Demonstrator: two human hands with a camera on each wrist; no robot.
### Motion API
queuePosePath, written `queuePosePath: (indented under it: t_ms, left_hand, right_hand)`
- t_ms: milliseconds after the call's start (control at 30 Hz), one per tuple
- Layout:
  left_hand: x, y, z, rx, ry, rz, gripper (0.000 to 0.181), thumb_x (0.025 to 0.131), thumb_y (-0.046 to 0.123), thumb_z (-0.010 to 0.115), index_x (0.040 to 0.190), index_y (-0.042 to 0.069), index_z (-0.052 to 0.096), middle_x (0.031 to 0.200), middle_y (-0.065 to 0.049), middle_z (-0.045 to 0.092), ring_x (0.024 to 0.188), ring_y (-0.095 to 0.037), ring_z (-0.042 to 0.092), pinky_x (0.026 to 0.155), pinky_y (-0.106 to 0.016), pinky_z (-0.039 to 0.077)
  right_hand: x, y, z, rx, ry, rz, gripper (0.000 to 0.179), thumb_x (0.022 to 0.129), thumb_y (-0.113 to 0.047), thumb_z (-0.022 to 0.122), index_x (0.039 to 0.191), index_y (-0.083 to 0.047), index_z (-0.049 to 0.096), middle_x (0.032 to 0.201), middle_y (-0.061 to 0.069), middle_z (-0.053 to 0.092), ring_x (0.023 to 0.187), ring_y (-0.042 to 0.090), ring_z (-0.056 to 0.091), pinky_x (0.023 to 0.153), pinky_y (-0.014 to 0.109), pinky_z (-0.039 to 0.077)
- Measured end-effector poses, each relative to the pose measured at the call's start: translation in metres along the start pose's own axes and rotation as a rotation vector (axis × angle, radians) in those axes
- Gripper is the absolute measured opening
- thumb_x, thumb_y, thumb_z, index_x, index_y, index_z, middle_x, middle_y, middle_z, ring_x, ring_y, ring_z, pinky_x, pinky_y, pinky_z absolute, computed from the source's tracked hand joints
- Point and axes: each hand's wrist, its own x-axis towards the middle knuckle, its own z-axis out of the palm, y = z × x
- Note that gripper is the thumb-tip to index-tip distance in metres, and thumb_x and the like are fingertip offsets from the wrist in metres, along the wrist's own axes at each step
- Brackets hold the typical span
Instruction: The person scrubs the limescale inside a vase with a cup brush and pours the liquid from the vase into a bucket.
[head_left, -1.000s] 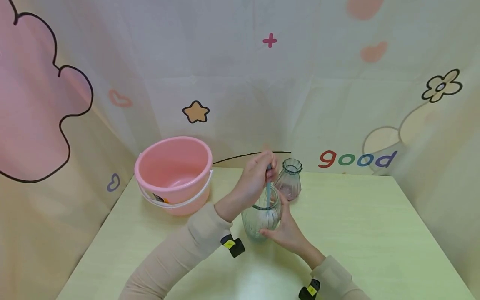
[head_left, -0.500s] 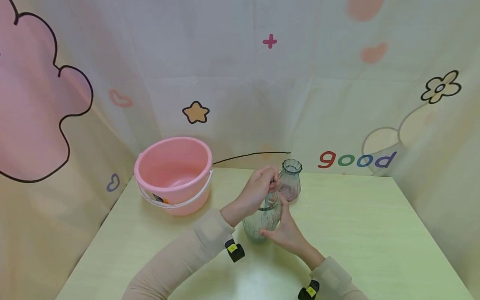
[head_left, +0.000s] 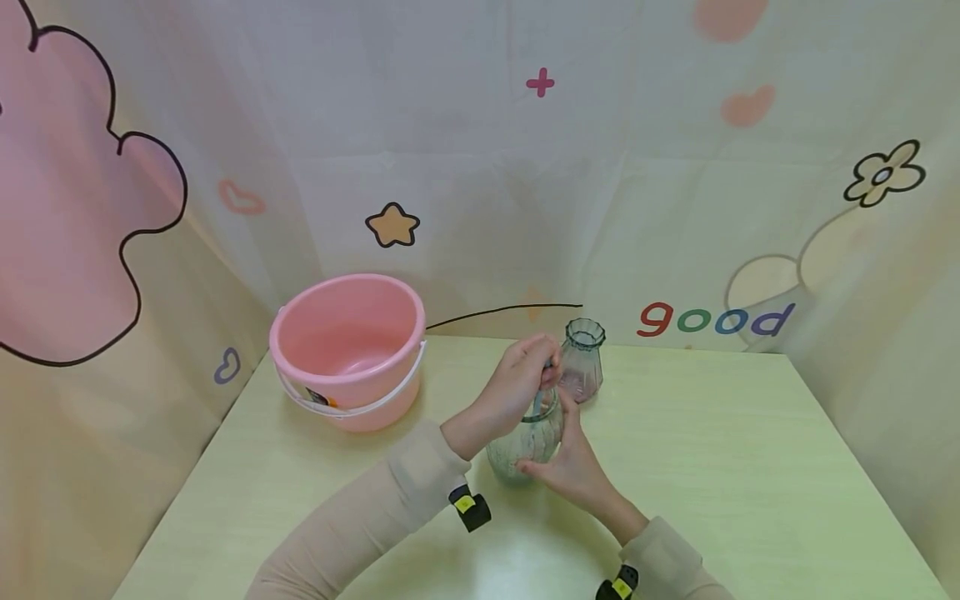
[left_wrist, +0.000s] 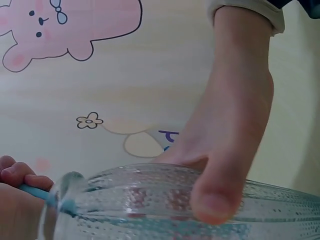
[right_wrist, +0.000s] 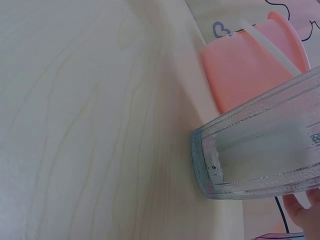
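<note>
My left hand (head_left: 512, 390) grips a light-blue stick (left_wrist: 36, 193) by its upper part, directly above the mouth of a ribbed, greenish glass vase (head_left: 507, 457). Down inside the glass runs the rest of the stick; its lower end is blurred by the ribs and droplets in the left wrist view. Round the vase's right side my right hand (head_left: 576, 469) holds it, thumb (left_wrist: 216, 202) across the front and fingers mostly behind. The vase stands nearly upright on the table, and its thick base (right_wrist: 202, 167) shows in the right wrist view.
Behind my right hand stands a second glass vase (head_left: 582, 367), smaller, with a purplish lower part and scalloped rim. A pink bucket (head_left: 386, 371) with a white handle (head_left: 375, 407) sits at the back left. Printed cloth (head_left: 480, 167) hangs behind the pale table (head_left: 750, 467).
My left hand has moved down toward the vase mouth, pushing the stick deeper into the glass. Over the last half second it barely shifts. My right hand keeps its hold on the vase.
</note>
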Motion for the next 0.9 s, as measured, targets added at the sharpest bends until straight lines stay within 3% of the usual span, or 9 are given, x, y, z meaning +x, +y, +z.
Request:
queuePosePath:
  t_ms: [167, 467, 700, 900]
  left_hand:
    - [-0.002, 0.009, 0.002, -0.010, -0.006, 0.025, 0.027, 0.097, 0.014, 0.029, 0.073, 0.007, 0.038, 0.066, -0.001, 0.032, 0.060, -0.014, 0.032, 0.061, -0.026, 0.029]
    - [0.000, 0.042, 0.004, -0.058, -0.026, 0.126, 0.027, 0.096, 0.013, 0.030, 0.071, 0.005, 0.035, 0.064, -0.002, 0.030, 0.058, -0.016, 0.029, 0.059, -0.027, 0.028]
    - [0.003, 0.067, 0.003, -0.160, -0.032, 0.208, 0.026, 0.096, 0.010, 0.032, 0.070, 0.006, 0.035, 0.062, 0.000, 0.028, 0.056, -0.013, 0.028, 0.058, -0.024, 0.027]
    - [0.002, 0.073, 0.002, -0.188, -0.044, 0.235, 0.027, 0.096, 0.007, 0.029, 0.069, 0.006, 0.034, 0.060, 0.001, 0.028, 0.055, -0.012, 0.027, 0.057, -0.023, 0.026]
  right_hand:
    - [-0.001, 0.000, 0.002, -0.013, 0.023, -0.015, 0.110, 0.064, -0.015, 0.084, 0.143, -0.020, 0.007, 0.147, 0.014, 0.023, 0.136, 0.032, 0.022, 0.105, 0.060, 0.018]
    - [-0.001, -0.002, 0.005, 0.020, 0.040, 0.002, 0.111, 0.062, -0.014, 0.085, 0.143, -0.017, 0.009, 0.145, 0.013, 0.026, 0.133, 0.030, 0.027, 0.106, 0.057, 0.020]
    - [-0.001, -0.003, 0.009, -0.011, 0.065, 0.013, 0.113, 0.061, -0.017, 0.086, 0.143, -0.019, 0.008, 0.143, 0.012, 0.027, 0.131, 0.030, 0.030, 0.105, 0.055, 0.023]
    - [-0.001, -0.015, 0.009, -0.019, 0.078, 0.022, 0.113, 0.061, -0.012, 0.085, 0.142, -0.014, 0.008, 0.142, 0.017, 0.027, 0.131, 0.034, 0.031, 0.105, 0.056, 0.022]
